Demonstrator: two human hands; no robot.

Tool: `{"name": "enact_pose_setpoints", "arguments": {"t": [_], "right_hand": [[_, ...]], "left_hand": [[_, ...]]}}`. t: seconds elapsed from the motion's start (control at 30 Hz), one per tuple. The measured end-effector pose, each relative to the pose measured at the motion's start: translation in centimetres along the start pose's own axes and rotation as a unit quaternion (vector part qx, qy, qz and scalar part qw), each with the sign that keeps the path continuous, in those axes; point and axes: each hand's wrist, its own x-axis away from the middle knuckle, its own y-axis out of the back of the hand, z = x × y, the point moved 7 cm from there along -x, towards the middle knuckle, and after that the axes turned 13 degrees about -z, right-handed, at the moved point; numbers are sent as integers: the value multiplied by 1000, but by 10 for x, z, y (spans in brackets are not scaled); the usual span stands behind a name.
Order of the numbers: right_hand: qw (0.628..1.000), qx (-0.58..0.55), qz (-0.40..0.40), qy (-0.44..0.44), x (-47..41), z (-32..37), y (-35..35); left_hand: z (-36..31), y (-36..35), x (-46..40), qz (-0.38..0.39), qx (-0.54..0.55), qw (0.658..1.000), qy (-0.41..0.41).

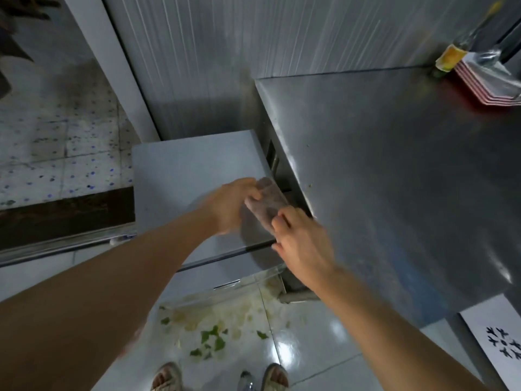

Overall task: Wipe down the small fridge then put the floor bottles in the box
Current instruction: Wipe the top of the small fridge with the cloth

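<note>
The small white fridge [186, 167] stands below me, pushed against a steel counter. Over its top right corner both hands hold a pinkish-grey cloth [267, 203]. My left hand [231, 204] grips the cloth's far left end with its thumb on top. My right hand [298, 238] pinches the near end with curled fingers. The cloth stretches between the two hands, just above the fridge's right edge. A clear bottle [246, 382] lies on the floor between my feet, only partly in view.
A steel counter [394, 179] fills the right side, with a stack of red-and-white trays [485, 83] and a glass bottle with a yellow label [454, 56] at its far corner. Green and pale food scraps [214, 334] litter the glossy white floor before the fridge.
</note>
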Motion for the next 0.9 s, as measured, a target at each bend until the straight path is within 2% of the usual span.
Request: {"name": "enact_pose_setpoints", "arguments": {"t": [0.03,0.07,0.13,0.2,0.3,0.37,0.5,0.6,0.7,0.9], "right_hand": [[998,-7,63,-8,11,3,-19],[995,-23,92,-24,20,4,-30],[994,-65,58,-60,22,1,-35],[995,-79,24,-58,17,1,-44],[991,-83,101,-24,10,8,-82],[988,-59,137,-47,11,10,-104],[984,-39,67,-161,22,10,-108],[982,-37,22,-186,17,2,-112],[975,-54,31,-215,-19,-13,-130],[958,-121,68,-252,-105,-30,-179]], "left_hand": [[12,-12,7,47,-25,999,6],[23,-19,13,64,-38,997,21],[41,-21,19,43,-36,998,41],[54,-16,19,8,-45,998,51],[71,-12,14,-37,-70,995,62],[84,-16,10,-45,-79,993,79],[114,-18,-6,-41,-137,984,110],[132,-12,-22,-60,-178,978,95],[139,-15,-34,-42,-197,977,72],[147,-13,-41,-63,-231,971,4]]}}
